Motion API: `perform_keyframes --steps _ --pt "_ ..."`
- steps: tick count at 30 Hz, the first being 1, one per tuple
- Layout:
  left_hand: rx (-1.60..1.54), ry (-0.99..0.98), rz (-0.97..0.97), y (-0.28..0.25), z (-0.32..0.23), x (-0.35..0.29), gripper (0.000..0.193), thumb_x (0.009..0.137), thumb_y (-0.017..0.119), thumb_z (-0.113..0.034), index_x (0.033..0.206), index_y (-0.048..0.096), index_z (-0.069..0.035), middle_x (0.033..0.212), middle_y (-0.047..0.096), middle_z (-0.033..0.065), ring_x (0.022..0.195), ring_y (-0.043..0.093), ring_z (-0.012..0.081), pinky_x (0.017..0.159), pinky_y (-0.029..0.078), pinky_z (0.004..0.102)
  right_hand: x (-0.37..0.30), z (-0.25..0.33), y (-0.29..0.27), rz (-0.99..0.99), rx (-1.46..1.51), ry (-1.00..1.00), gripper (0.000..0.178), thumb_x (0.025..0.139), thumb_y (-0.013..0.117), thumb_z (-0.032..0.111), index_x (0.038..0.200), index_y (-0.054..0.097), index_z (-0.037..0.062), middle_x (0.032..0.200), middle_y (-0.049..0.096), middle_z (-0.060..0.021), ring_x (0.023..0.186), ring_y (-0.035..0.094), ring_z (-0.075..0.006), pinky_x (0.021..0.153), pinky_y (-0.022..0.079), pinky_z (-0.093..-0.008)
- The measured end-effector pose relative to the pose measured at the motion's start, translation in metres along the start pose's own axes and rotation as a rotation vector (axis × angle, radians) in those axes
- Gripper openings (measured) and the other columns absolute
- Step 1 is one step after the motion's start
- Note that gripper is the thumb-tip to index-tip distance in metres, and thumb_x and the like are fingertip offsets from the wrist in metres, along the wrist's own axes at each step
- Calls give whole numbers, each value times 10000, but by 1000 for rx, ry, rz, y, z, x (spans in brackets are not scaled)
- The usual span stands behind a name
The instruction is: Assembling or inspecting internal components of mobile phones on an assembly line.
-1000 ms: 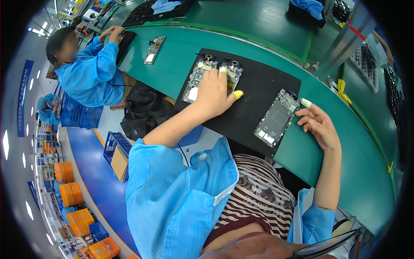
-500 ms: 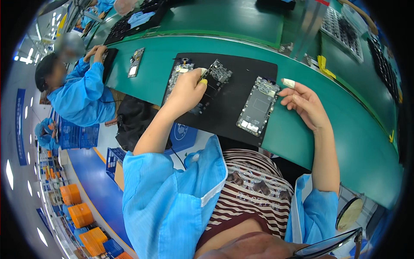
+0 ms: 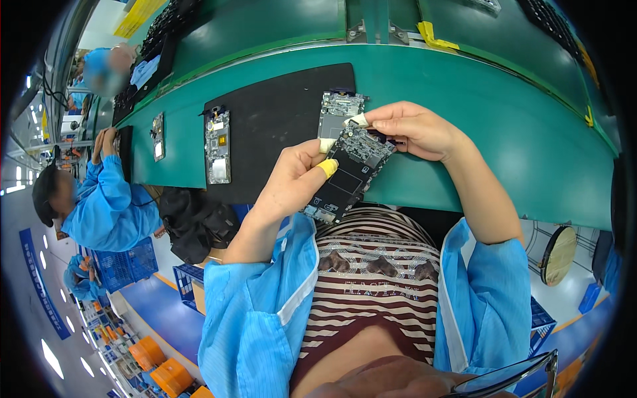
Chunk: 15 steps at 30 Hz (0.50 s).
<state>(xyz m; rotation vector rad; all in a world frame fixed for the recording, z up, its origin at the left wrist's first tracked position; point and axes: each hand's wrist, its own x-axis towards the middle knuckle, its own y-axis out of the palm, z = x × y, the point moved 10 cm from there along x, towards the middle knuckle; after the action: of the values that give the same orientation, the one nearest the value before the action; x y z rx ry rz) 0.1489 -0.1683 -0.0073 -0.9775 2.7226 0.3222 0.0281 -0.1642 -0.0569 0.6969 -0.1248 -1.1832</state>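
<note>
In front of my body I hold a black circuit board (image 3: pixel 350 174), tilted, its dense chips toward the top. My left hand (image 3: pixel 292 178), with yellow and pale finger covers, is closed on its left edge, the thumb lying on its face. My right hand (image 3: pixel 423 132) pinches the upper right corner near small dark connector parts; the fingertips partly hide what they grip. Behind the held board, a second circuit board (image 3: pixel 337 106) lies on the black mat (image 3: pixel 279 99), partly covered. Another circuit board (image 3: pixel 217 149) rests at the mat's left side.
The mat lies on a green worktable (image 3: pixel 478 99). A smaller board (image 3: pixel 158 138) sits farther left on the table. Beyond it sits a co-worker (image 3: pixel 106 205) in blue. A metal rail with yellow tape (image 3: pixel 434 38) runs along the back. A black bag (image 3: pixel 196 222) hangs below the table's left edge.
My left hand has brought the board from the mat's left part toward my body, turning its face up. My right hand has moved in from the right onto its corner. The view has swung right.
</note>
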Motion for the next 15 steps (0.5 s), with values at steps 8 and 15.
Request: perform_keyframes --steps 8,15 --pt "10 8 -16 -2 7 -1 302 869 439 42 1159 516 77 1020 627 88 874 560 69 750 449 202 -1 11 9 52 99 -29 320 885 530 95 1168 541 -55 1068 619 -115 941 607 -132 828 502 -261" --pt "29 25 -41 -6 8 -1 316 861 431 53 1165 513 75 1046 620 88 919 553 72 787 442 209 -1 19 14 84 92 -84 355 856 554 53 1191 525 -61 1101 608 -124 978 595 -139 890 473 -260"
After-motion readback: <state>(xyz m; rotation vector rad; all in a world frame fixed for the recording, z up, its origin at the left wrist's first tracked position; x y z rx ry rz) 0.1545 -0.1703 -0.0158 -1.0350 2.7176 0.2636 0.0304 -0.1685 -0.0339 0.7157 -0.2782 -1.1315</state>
